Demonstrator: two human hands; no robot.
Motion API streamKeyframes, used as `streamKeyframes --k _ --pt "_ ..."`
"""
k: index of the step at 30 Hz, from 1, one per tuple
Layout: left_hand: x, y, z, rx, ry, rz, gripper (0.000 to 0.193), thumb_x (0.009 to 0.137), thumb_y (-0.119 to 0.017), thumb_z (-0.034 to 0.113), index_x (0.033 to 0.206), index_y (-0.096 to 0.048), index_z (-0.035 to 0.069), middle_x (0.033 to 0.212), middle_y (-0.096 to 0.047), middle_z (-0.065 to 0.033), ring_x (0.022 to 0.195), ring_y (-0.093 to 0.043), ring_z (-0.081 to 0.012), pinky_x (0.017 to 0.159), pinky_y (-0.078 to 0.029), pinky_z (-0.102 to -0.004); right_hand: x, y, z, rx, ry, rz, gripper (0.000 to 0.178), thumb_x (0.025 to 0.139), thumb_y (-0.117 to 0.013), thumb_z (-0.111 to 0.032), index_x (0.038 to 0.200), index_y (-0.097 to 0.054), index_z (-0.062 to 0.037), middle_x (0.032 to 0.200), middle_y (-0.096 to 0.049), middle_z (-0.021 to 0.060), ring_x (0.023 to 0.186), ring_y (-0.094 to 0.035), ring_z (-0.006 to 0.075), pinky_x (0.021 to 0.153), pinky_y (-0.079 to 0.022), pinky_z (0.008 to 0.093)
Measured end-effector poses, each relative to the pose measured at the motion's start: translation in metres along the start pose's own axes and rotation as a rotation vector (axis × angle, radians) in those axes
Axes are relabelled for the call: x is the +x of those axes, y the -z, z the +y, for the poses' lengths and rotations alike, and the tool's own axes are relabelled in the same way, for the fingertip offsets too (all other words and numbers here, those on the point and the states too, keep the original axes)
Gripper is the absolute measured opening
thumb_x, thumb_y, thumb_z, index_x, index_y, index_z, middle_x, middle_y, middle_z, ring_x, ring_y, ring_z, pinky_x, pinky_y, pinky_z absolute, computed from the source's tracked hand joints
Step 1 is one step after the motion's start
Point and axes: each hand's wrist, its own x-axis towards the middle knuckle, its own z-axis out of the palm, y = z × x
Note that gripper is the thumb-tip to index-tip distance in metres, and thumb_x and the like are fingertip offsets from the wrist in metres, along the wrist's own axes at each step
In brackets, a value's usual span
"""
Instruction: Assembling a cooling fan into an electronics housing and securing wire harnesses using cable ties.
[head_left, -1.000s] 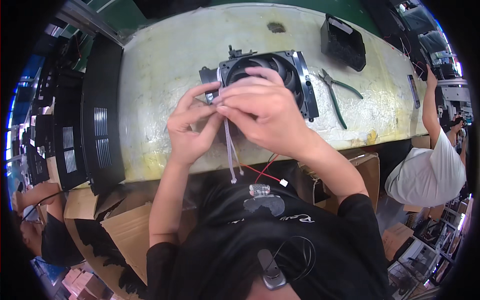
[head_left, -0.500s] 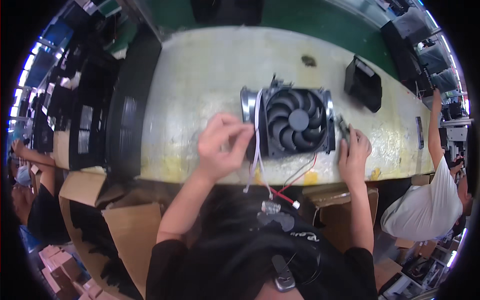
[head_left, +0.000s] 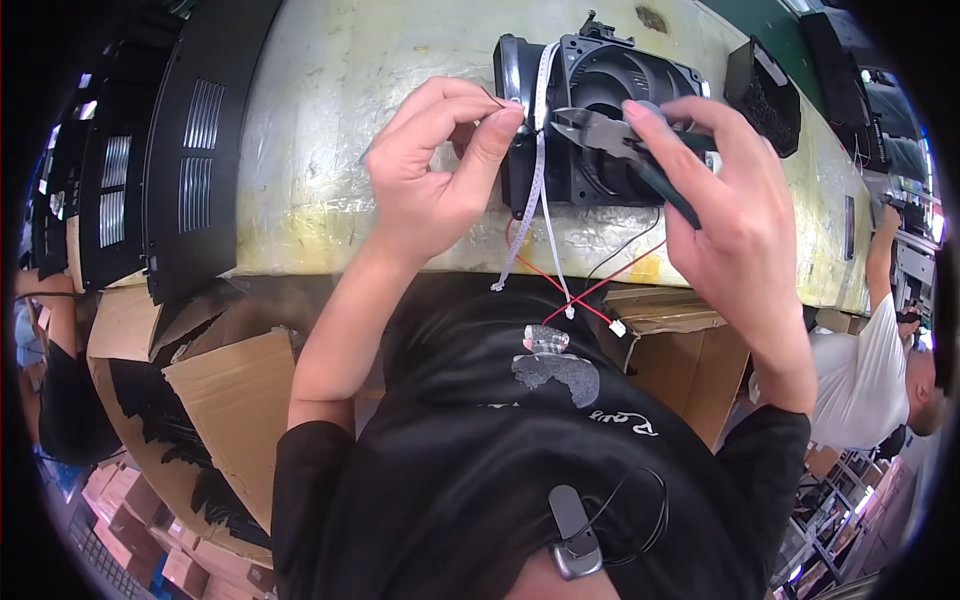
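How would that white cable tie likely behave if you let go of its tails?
The white cable tie would probably droop: its thin tails already curve past the bench edge. It looks light. Pinched by the left hand, it seems springy, not limp.

Worn pale workbench [head_left: 330, 170], black fan [head_left: 600, 125], black box [head_left: 765, 95]

Two bare hands are working over the bench: one left hand [head_left: 430, 170] and one right hand [head_left: 735, 215]. One black cooling fan [head_left: 600, 125] is sitting at the far middle. One pair of cutters [head_left: 610, 135] is showing. Two white cable ties [head_left: 540, 200] are hanging down near it. One small black box [head_left: 765, 95] is lying far right.
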Motion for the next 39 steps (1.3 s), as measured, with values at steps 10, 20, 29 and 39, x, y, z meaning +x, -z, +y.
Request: streamKeyframes --k 10,20,29,39 --pt "0.000 0.002 0.001 0.020 -0.032 -0.034 0.006 0.083 -0.074 0.002 0.085 -0.069 -0.001 0.079 -0.064 -0.0060 0.061 -0.055 -0.0083 0.051 -0.042 -0.0210 0.021 0.008 -0.017 -0.194 0.109 -0.207 0.057 0.067 -0.060 0.007 0.121 -0.063 -0.0080 0.105 -0.057 0.0107 0.089 -0.058 0.0275 0.080 -0.047 0.0392" --pt "0.009 0.001 -0.001 -0.027 0.050 -0.018 0.007 0.082 -0.074 0.003 0.084 -0.068 -0.001 0.079 -0.064 -0.0056 0.059 -0.054 -0.0080 0.050 -0.042 -0.0209 0.021 0.004 -0.020 -0.211 0.087 -0.259 0.050 0.072 -0.063 0.004 0.120 -0.064 -0.0079 0.084 -0.062 0.0088 0.071 -0.061 0.0283 0.064 -0.050 0.0378" --pt "-0.121 0.089 0.053 0.386 -0.036 0.622 0.008 0.085 -0.061 -0.008 0.093 -0.061 -0.006 0.077 -0.060 -0.0122 0.066 -0.058 -0.0192 0.059 -0.048 -0.0284 -0.074 -0.021 0.058 0.159 -0.610 0.174 0.033 0.092 -0.065 -0.013 0.123 -0.063 0.0004 0.096 -0.070 0.0085 0.087 -0.062 0.0106 0.084 -0.047 0.0249" --pt "-0.195 0.164 -0.033 1.153 0.980 0.191 0.020 0.087 -0.064 0.016 0.087 -0.069 -0.003 0.083 -0.065 -0.0251 0.080 -0.065 -0.0419 0.070 -0.051 -0.0470 -0.090 -0.061 0.087 -0.028 -0.492 0.423 0.035 0.093 -0.064 -0.017 0.122 -0.062 0.0023 0.118 -0.066 0.0142 0.108 -0.062 0.0203 0.096 -0.044 0.0308"
